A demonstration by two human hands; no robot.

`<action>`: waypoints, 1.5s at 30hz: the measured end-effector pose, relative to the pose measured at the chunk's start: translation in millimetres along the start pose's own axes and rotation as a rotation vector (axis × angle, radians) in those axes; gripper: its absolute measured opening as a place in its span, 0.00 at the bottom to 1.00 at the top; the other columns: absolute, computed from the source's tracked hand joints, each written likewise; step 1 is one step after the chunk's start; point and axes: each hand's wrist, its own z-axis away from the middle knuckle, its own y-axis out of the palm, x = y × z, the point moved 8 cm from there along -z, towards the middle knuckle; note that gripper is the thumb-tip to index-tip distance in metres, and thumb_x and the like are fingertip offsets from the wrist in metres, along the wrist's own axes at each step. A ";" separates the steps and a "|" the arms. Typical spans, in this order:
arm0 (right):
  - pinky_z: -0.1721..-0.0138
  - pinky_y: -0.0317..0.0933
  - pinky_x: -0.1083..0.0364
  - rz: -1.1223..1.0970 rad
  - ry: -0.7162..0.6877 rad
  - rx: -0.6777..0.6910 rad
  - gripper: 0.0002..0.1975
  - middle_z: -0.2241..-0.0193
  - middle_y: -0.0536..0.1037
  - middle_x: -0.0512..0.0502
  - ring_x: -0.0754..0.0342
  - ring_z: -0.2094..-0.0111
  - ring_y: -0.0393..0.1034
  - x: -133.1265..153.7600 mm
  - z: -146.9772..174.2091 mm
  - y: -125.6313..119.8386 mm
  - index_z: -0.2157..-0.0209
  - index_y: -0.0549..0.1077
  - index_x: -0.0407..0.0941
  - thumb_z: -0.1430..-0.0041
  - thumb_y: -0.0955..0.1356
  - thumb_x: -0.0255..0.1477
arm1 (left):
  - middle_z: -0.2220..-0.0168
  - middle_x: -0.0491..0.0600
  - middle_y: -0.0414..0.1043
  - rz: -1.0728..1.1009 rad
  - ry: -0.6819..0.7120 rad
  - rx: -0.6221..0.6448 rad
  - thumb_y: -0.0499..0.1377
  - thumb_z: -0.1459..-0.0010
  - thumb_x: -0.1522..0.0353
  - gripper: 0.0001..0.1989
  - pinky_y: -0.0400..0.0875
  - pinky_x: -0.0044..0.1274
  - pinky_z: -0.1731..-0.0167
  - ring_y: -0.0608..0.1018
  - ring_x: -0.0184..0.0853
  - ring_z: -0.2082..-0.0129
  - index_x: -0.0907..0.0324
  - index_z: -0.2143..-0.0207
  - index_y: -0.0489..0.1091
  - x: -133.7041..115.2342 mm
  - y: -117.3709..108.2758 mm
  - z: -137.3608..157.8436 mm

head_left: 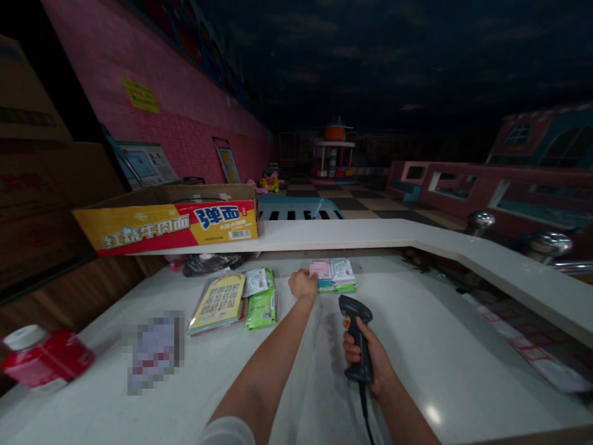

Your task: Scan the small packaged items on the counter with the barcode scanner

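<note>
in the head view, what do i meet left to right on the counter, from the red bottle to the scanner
Red bottle, pixelated item, yellow booklet, green packets, left hand, pink-and-white packets, scanner.

Dim light leaves the ceiling (384, 55) near-black, glare marks the pale counter (433, 364), and edges stretch.

Packets (339, 275) on counter (426, 346) beyond scanner (359, 346)

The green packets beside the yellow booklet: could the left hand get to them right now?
Probably yes: only bare counter seems to lie between the left hand and those green packets, though that hand is at the pink packet.
</note>
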 end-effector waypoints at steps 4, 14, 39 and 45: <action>0.87 0.49 0.66 0.008 0.001 0.000 0.19 0.82 0.66 0.57 0.66 0.86 0.55 0.5 1.8 0.2 0.66 0.70 0.42 0.51 0.76 0.40 | 0.59 0.58 0.76 -0.126 0.082 0.085 0.60 0.46 0.64 0.13 0.62 0.32 0.50 0.74 0.44 0.54 0.60 0.61 0.77 -7.5 3.1 2.5; 0.87 0.49 0.67 0.020 0.025 0.003 0.17 0.82 0.65 0.57 0.66 0.86 0.54 -0.6 2.9 -4.0 0.65 0.71 0.43 0.50 0.75 0.38 | 0.54 0.57 0.71 -0.429 0.345 0.071 0.55 0.40 0.66 0.15 0.59 0.32 0.49 0.69 0.45 0.50 0.59 0.52 0.73 -11.2 -64.9 0.9; 0.87 0.49 0.67 0.007 0.020 0.006 0.17 0.81 0.66 0.57 0.66 0.85 0.55 -3.0 0.1 -11.6 0.63 0.71 0.42 0.50 0.75 0.37 | 0.52 0.65 0.70 -0.760 0.277 0.178 0.48 0.37 0.69 0.17 0.61 0.33 0.48 0.71 0.47 0.48 0.67 0.52 0.70 45.4 -105.7 -14.5; 0.86 0.50 0.67 0.019 -0.005 0.008 0.17 0.81 0.66 0.57 0.67 0.85 0.55 -2.1 0.5 -10.3 0.62 0.71 0.42 0.48 0.74 0.38 | 0.50 0.66 0.68 -0.744 0.109 0.141 0.56 0.40 0.66 0.20 0.65 0.32 0.53 0.71 0.50 0.47 0.66 0.47 0.65 51.5 -111.5 -10.3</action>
